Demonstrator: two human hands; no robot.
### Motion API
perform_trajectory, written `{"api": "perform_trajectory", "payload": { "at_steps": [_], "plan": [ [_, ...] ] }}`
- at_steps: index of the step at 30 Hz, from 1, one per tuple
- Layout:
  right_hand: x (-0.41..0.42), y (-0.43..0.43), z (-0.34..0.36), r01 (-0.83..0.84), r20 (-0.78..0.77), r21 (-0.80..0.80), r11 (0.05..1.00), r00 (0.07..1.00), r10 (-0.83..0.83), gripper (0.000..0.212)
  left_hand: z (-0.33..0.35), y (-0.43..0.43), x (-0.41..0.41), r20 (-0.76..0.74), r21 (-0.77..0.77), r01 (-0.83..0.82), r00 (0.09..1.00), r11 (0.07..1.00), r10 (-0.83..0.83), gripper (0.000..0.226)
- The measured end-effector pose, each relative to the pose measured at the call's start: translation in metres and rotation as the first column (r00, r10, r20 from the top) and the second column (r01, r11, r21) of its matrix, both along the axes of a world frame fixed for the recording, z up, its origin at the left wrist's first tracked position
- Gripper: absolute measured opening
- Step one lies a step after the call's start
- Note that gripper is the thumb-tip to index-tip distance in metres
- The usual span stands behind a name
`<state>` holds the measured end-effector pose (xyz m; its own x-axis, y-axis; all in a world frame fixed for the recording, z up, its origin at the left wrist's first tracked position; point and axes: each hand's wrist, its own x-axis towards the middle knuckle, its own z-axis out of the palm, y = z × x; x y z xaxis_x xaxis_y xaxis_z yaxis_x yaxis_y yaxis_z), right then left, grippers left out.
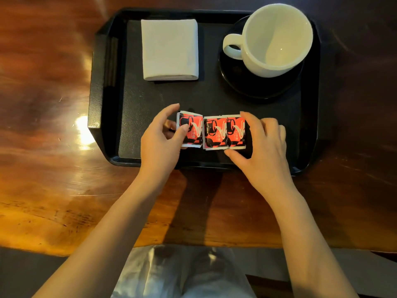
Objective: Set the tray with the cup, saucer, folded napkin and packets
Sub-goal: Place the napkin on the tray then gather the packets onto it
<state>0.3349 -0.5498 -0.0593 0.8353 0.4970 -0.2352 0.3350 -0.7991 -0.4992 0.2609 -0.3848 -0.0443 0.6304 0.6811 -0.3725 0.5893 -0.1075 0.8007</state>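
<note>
Squaring three red-and-black packets into a row by the tray's point(96, 87) near edge, a person's left hand point(160, 136) pinches the slightly askew left packet point(192, 131) between thumb and curled fingers. The middle packet point(214, 132) lies against the right packet point(236, 131), which the right hand point(262, 143) nips between forefinger and thumb. The step looks best done by sliding them flat with light pressure, edges level. Toward the tray's far edge sit a folded white napkin point(169, 49), at left, and an empty white cup point(277, 39) upright on its black saucer point(257, 87), at right.
</note>
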Motion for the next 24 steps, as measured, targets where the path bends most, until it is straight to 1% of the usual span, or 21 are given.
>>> {"api": "perform_trajectory", "payload": {
  "at_steps": [3,6,9,11,12,15,16,17,18,21,22,24],
  "plan": [
    [0.005,0.006,0.003,-0.088,0.043,-0.049,0.995,0.995,0.090,0.081,-0.005,0.003,0.000,-0.037,0.121,0.043,0.999,0.992,-0.039,0.039],
    [0.009,0.014,0.002,-0.172,0.043,-0.103,0.980,0.983,0.178,0.083,-0.008,0.001,0.001,-0.047,0.255,0.139,0.990,0.957,-0.131,0.038],
    [0.012,0.018,0.000,-0.198,0.045,-0.134,0.971,0.978,0.206,0.078,-0.008,0.002,0.004,-0.080,0.293,0.204,0.979,0.934,-0.189,0.038],
    [0.013,0.019,-0.002,-0.190,0.041,-0.134,0.973,0.979,0.197,0.074,-0.007,0.006,0.005,-0.065,0.242,0.205,0.979,0.948,-0.195,0.037],
    [0.013,0.019,-0.003,-0.187,0.037,-0.130,0.974,0.981,0.193,0.073,-0.006,0.008,0.006,-0.046,0.192,0.199,0.980,0.961,-0.194,0.036],
    [0.012,0.019,-0.003,-0.176,0.020,-0.116,0.977,0.983,0.180,0.072,-0.003,0.014,0.006,0.019,-0.056,0.113,0.993,0.992,-0.112,0.034],
    [0.012,0.018,-0.003,-0.174,0.020,-0.111,0.978,0.984,0.177,0.072,-0.003,0.014,0.006,0.024,-0.103,0.094,0.995,0.990,-0.092,0.034],
    [0.012,0.018,-0.004,-0.171,0.022,-0.106,0.979,0.984,0.175,0.072,-0.004,0.013,0.006,0.015,-0.100,0.097,0.995,0.990,-0.096,0.034],
    [0.012,0.018,-0.004,-0.167,0.024,-0.102,0.981,0.985,0.171,0.072,-0.005,0.012,0.006,-0.003,-0.061,0.121,0.993,0.991,-0.121,0.034],
    [0.011,0.018,-0.004,-0.156,0.021,-0.096,0.983,0.987,0.159,0.071,-0.007,0.004,0.005,-0.089,0.136,0.220,0.974,0.966,-0.209,0.036],
    [0.010,0.018,-0.004,-0.154,0.022,-0.094,0.984,0.987,0.157,0.071,-0.008,0.003,0.004,-0.124,0.219,0.257,0.964,0.941,-0.235,0.037],
    [0.010,0.017,-0.004,-0.150,0.027,-0.083,0.985,0.988,0.152,0.072,-0.007,0.002,0.003,-0.222,0.382,0.351,0.933,0.855,-0.284,0.039]
  ]
}}
